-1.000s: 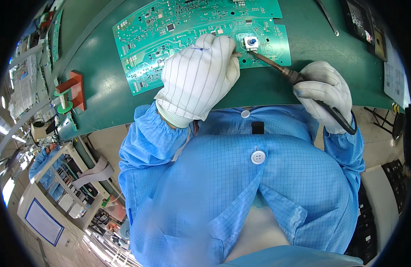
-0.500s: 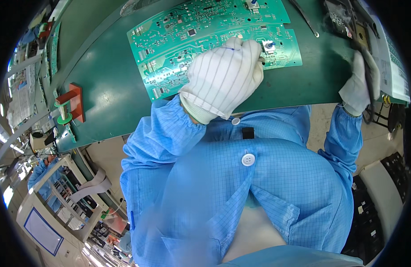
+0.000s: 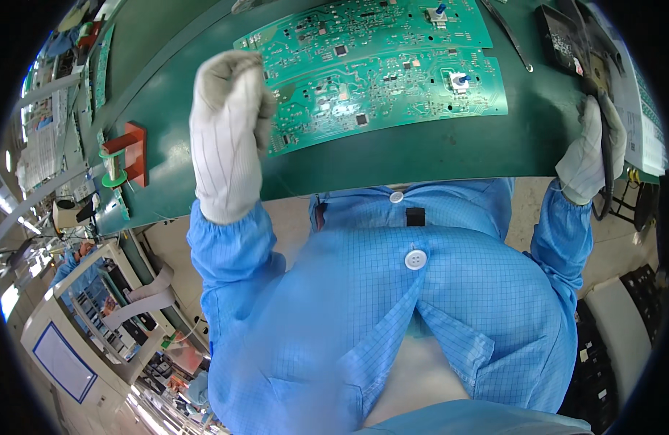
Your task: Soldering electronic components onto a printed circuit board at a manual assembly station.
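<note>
A green circuit board (image 3: 392,98) in two joined, slightly curved panels lies on the green bench mat, carrying small chips and two white parts with blue shafts (image 3: 460,80). Over its left end is my left hand (image 3: 229,127) in a white striped glove. Its fingers are curled closed, and anything between them is hidden. Off to the right at the bench edge, my right hand (image 3: 590,152), also gloved, is closed around a black cable (image 3: 607,156) that loops below it. The far end of that cable is hard to follow.
Dark tweezers (image 3: 510,36) lie right of the board, beside a black tray of small parts (image 3: 559,36). White papers (image 3: 635,101) are at the right edge. A red-brown stand (image 3: 136,154) and a green spool (image 3: 114,170) are on the left.
My left hand has moved left, from the lower panel near its right-hand blue-shaft part to the board's left end. My right hand stays at the cable. The whole view has shifted slightly.
</note>
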Motion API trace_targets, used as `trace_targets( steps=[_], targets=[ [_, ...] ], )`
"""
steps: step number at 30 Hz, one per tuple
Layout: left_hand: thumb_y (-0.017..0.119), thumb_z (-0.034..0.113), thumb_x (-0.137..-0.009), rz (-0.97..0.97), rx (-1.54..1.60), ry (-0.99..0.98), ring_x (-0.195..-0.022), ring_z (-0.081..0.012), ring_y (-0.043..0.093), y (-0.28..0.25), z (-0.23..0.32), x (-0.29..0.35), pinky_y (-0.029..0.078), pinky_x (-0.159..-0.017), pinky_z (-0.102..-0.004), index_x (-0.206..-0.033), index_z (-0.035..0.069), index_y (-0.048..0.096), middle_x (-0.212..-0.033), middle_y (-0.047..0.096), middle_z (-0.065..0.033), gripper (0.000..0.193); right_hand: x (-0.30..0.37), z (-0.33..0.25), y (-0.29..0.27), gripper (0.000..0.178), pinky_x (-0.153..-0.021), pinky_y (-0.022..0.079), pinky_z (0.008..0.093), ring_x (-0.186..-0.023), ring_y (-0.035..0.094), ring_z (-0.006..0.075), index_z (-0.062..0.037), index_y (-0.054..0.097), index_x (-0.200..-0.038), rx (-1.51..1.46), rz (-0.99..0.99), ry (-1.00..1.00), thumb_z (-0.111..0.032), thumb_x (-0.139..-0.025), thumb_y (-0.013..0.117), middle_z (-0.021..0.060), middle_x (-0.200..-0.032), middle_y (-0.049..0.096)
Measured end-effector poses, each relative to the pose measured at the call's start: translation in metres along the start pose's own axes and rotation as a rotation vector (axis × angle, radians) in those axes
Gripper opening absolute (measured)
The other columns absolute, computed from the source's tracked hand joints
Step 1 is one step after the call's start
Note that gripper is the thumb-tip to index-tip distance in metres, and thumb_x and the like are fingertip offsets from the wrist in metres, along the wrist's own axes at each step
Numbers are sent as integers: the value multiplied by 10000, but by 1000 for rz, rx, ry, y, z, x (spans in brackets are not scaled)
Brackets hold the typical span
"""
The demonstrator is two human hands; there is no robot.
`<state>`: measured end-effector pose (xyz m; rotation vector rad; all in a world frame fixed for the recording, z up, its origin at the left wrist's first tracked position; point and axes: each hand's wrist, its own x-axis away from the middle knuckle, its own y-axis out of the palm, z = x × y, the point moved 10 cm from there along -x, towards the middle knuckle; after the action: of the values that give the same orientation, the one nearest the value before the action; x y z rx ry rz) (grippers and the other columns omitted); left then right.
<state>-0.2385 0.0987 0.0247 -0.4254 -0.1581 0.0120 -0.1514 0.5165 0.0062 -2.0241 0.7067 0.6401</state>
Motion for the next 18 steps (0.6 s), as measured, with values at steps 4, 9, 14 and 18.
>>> trace_targets(
  steps=[4, 9, 14, 18],
  targets=[
    [596, 244, -992, 229, -72, 120, -637, -68, 477, -33, -21, -31, 400, -575, -237, -1119, 4, 618, -798, 573, -17, 272, 5, -45, 23, 173, -888, 585, 286, -1014, 698, 213, 24, 720, -1066, -46, -56, -51, 0, -901, 672, 130, -1145, 662],
    [623, 249, -937, 456, -541, 508, -744, -204, 662, -43, -17, -53, 509, -683, -303, -1075, -7, 691, -870, 706, -120, 299, 15, -36, 44, 207, -873, 598, 285, -1016, 694, 202, 62, 665, -1133, -315, -93, 187, 25, -934, 622, 152, -1161, 678],
    [640, 214, -912, 414, -550, 544, -715, -232, 667, -43, -37, -55, 519, -670, -358, -1026, 38, 696, -882, 706, -133, 217, 14, -35, 48, 206, -879, 588, 280, -1019, 698, 207, 42, 701, -1104, -270, -155, 82, 31, -906, 643, 135, -1170, 666],
    [489, 131, -951, 347, -631, 487, -625, -196, 666, -36, -42, -58, 553, -579, -292, -1171, 20, 633, -988, 639, -130, 286, 14, -39, 46, 207, -858, 598, 282, -1012, 703, 218, 71, 666, -1128, -338, -113, 21, 26, -930, 623, 160, -1166, 677]
  ],
)
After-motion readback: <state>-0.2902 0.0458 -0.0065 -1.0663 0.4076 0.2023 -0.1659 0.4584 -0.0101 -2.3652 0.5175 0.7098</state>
